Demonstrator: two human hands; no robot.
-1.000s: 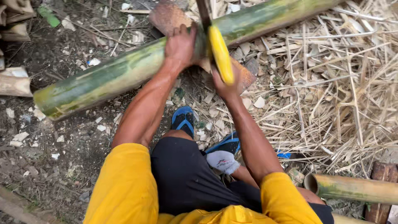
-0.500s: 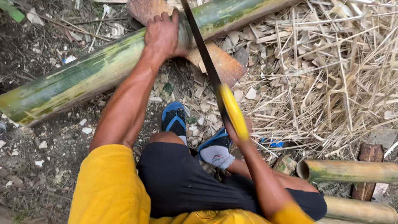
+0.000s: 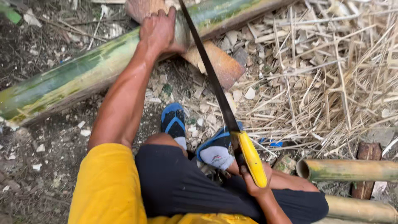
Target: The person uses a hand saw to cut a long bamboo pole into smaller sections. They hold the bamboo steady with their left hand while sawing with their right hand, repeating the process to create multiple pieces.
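Watching from the head camera, I saw the left hand [image 3: 159,31] pressed down on top of a long green bamboo pole [image 3: 78,79], fingers spread over its curve and gripping it. That pole lay slantwise across the dirt, running from the lower left up to the upper right, and rested on a brown block of wood [image 3: 219,62]. The right hand [image 3: 255,182] was closed tight around the yellow handle [image 3: 252,157] of a long knife [image 3: 211,79], low by the knee. Its dark blade slanted up and away, the tip reaching the pole just beside the left hand. Two feet in blue sandals [image 3: 174,122] sat between the arms. Dry bamboo strips [image 3: 331,83] were heaped to the right, and a shorter cut pole [image 3: 352,170] lay near the right hand.
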